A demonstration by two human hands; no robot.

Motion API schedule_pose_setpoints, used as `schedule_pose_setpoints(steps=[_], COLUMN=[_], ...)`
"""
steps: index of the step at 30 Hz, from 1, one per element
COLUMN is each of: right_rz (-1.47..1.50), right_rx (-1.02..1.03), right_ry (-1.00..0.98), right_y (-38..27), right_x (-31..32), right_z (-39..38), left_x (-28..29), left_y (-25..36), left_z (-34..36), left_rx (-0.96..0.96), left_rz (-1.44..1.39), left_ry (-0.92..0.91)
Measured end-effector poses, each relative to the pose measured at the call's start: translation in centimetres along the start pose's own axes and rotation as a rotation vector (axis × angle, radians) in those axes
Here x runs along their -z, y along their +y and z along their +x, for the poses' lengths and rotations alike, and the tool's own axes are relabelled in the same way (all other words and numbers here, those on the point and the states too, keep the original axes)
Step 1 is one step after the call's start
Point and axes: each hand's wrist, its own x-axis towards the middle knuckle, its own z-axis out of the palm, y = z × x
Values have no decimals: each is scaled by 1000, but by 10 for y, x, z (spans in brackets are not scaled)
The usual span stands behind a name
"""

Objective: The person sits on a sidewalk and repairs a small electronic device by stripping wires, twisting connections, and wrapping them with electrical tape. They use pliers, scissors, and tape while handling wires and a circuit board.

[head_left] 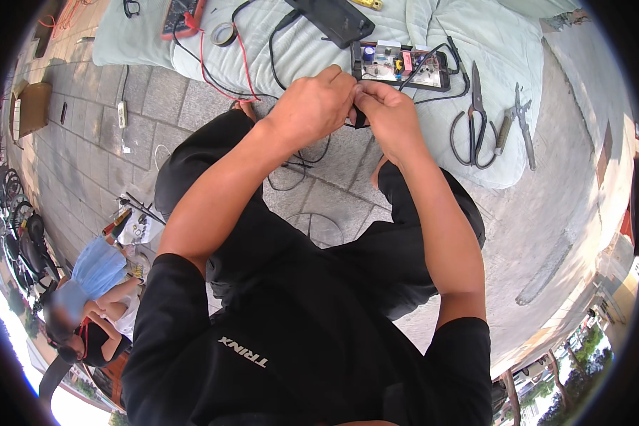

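Note:
My left hand (312, 105) and my right hand (389, 117) meet in front of me, fingers pinched together on a thin black cable (361, 117) that runs up toward an open black box with a circuit board (399, 65) inside. The box lies on a pale cloth (476, 42) just beyond my fingertips. What exactly sits between my fingertips is hidden by the fingers.
On the cloth lie black scissors (476, 117), pliers (522, 117), a black lid (331, 18), a roll of tape (224, 33), a meter (183, 18) with red and black leads. Stone paving surrounds me. Another person (96, 298) crouches at lower left by small parts.

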Motion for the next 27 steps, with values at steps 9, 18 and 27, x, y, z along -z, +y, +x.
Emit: schedule_pose_setpoints(steps=[9,18,27], right_rz=[-104,-747,-87], right_rx=[-23,237,-16], right_ry=[21,278,196], right_y=[1,-8,-21], right_x=[5,2,-18], right_z=[2,-13,-28], left_x=[9,23,21], left_y=[4,12,18], left_z=[-1,-13,-11], left_rx=[119,484,411], left_rz=[-155,-542,-524], left_ry=[60,-27,34])
